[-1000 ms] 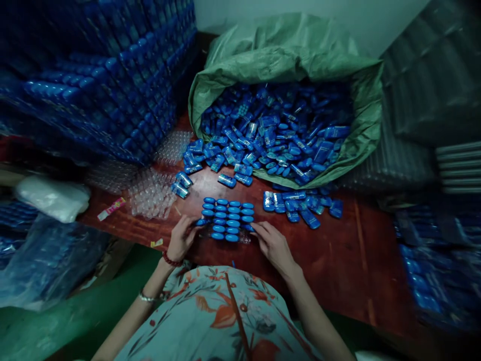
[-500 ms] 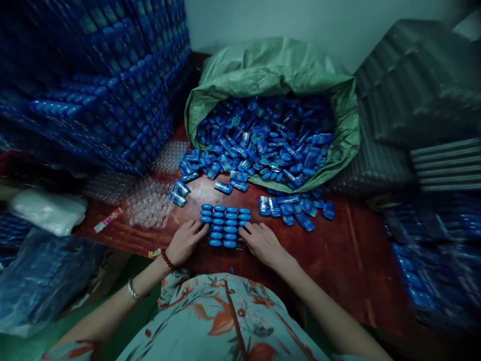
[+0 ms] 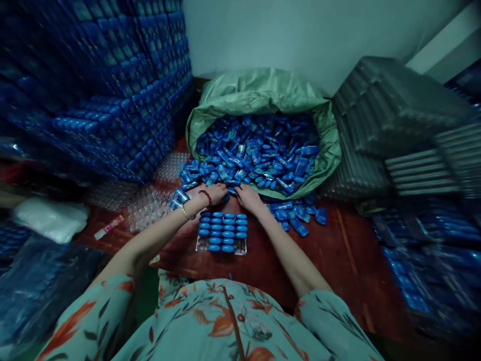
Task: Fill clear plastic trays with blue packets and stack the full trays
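My left hand (image 3: 216, 193), with a red bead bracelet at the wrist, reaches to the pile's front edge, its fingers closed on a small blue plastic case. Opposite it, my right hand (image 3: 248, 197) has curled fingertips at another small blue case (image 3: 233, 191) between the hands. Both hands partly hide what they grip. Nearer my body lies a clear plastic tray (image 3: 241, 247) with blue cases (image 3: 221, 228) standing in rows. Cavities at its two front corners hold no blue case. Loose blue cases (image 3: 259, 150) spill from a green woven sack (image 3: 328, 150) behind my hands.
Tall stacks of filled blue trays (image 3: 150, 120) rise at the left. Clear trays (image 3: 148, 208), a pink strip (image 3: 108, 226) and a white plastic bag (image 3: 52, 218) lie left. Stacked grey trays (image 3: 394, 105) stand right, with blue packs (image 3: 417, 250) below them.
Both hands have left the tray's sides and moved forward to the loose cases by the sack. Front-corner cavities now show. The camera view has tilted up slightly.
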A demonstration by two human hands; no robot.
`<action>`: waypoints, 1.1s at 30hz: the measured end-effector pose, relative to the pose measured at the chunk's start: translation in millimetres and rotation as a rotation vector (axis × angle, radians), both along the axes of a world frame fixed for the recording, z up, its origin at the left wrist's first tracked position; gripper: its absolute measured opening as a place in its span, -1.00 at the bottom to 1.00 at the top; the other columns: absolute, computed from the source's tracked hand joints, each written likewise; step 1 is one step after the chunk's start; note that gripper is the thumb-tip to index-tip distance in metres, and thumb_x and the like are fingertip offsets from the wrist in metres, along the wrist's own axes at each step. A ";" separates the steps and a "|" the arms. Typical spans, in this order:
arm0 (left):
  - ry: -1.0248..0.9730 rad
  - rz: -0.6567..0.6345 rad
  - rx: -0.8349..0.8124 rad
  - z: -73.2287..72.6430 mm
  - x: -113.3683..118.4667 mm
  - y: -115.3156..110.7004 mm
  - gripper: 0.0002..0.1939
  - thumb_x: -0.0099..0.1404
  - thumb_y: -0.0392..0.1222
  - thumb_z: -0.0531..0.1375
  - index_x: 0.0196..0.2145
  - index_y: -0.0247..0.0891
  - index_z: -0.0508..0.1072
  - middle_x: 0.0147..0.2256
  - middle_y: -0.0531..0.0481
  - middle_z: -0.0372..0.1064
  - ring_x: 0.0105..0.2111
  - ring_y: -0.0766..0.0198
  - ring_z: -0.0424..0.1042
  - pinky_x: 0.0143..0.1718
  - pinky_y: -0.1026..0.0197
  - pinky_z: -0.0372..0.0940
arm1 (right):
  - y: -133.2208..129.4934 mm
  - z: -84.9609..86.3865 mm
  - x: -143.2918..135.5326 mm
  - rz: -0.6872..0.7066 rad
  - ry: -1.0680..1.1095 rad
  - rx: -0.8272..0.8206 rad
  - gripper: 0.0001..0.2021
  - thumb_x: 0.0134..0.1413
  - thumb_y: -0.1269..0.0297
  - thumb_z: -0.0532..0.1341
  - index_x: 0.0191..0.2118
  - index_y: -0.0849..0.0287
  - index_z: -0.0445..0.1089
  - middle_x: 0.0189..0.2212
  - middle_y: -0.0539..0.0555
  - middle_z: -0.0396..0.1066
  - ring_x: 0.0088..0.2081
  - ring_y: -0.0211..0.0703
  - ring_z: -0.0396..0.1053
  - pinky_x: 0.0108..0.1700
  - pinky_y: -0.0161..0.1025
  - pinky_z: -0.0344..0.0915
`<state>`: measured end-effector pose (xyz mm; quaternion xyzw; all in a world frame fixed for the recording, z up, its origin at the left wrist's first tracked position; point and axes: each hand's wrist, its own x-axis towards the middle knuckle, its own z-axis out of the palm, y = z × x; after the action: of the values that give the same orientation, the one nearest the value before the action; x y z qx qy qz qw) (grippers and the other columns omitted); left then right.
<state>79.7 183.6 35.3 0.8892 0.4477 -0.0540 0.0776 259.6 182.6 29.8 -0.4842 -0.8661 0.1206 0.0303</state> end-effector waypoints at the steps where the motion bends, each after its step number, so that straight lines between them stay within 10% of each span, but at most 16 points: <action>1: 0.008 0.006 -0.005 -2.2 4.0 1.7 -0.79 0.17 -0.34 0.13 -0.20 -0.42 0.41 -0.18 -0.24 0.36 -0.17 0.12 0.36 -0.17 0.16 0.27 | 2.0 -0.5 -1.2 0.000 0.015 -0.001 -0.68 0.13 0.42 0.04 0.01 0.26 0.28 -0.06 0.26 0.30 0.01 0.01 0.21 -0.02 -0.14 0.18; 7: -0.045 0.128 0.001 0.0 -35.8 -31.5 -0.78 0.22 -0.31 0.07 -0.18 -0.47 0.36 -0.19 -0.29 0.37 -0.18 0.11 0.38 -0.16 0.14 0.27 | -32.4 -2.8 43.0 -0.151 0.370 -0.027 -0.65 0.21 0.30 -0.03 0.09 0.26 0.10 -0.04 0.21 0.31 -0.07 -0.11 0.31 -0.06 -0.19 0.24; 13: -0.637 0.505 0.106 22.1 -104.3 -144.8 -0.70 0.29 -0.09 0.02 -0.11 -0.31 0.32 -0.22 -0.10 0.39 -0.25 0.24 0.38 -0.20 0.22 0.30 | -128.3 11.8 97.1 -0.292 0.790 -0.230 -0.79 0.05 0.15 0.20 -0.21 0.12 0.32 -0.31 0.02 0.39 -0.29 -0.17 0.37 -0.24 -0.25 0.32; 19: -0.812 0.779 0.060 12.0 -81.2 -222.7 -0.75 0.25 -0.12 0.09 -0.16 -0.30 0.33 -0.27 -0.06 0.43 -0.27 0.23 0.44 -0.21 0.21 0.35 | -171.5 1.1 69.6 -0.192 0.678 -0.121 -0.80 0.19 0.32 0.06 -0.08 0.10 0.28 -0.22 0.08 0.36 -0.17 -0.15 0.34 -0.10 -0.20 0.30; 27: -0.641 0.431 0.212 -27.7 -52.3 -215.3 -0.66 0.30 -0.40 -0.10 -0.02 -0.28 0.28 -0.25 -0.11 0.35 -0.25 0.27 0.38 -0.23 0.23 0.34 | -162.2 -1.5 62.4 0.171 0.246 0.061 -0.63 0.16 0.54 -0.08 0.03 0.16 0.24 -0.23 0.15 0.30 -0.23 -0.14 0.30 -0.21 -0.22 0.31; 33: -0.363 0.131 0.216 -19.7 -59.9 -201.5 -0.65 0.31 -0.40 -0.11 0.00 -0.28 0.27 -0.26 -0.12 0.29 -0.28 0.26 0.30 -0.28 0.25 0.30 | -155.9 22.7 41.1 0.354 -0.079 0.085 -0.74 0.16 0.53 -0.03 -0.10 0.21 0.30 -0.33 0.12 0.29 -0.29 -0.13 0.25 -0.24 -0.20 0.26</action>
<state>19.8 -17.9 15.6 0.8564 0.4864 0.1605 0.0646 300.6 26.7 52.4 -0.3270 -0.9425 0.0680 -0.0050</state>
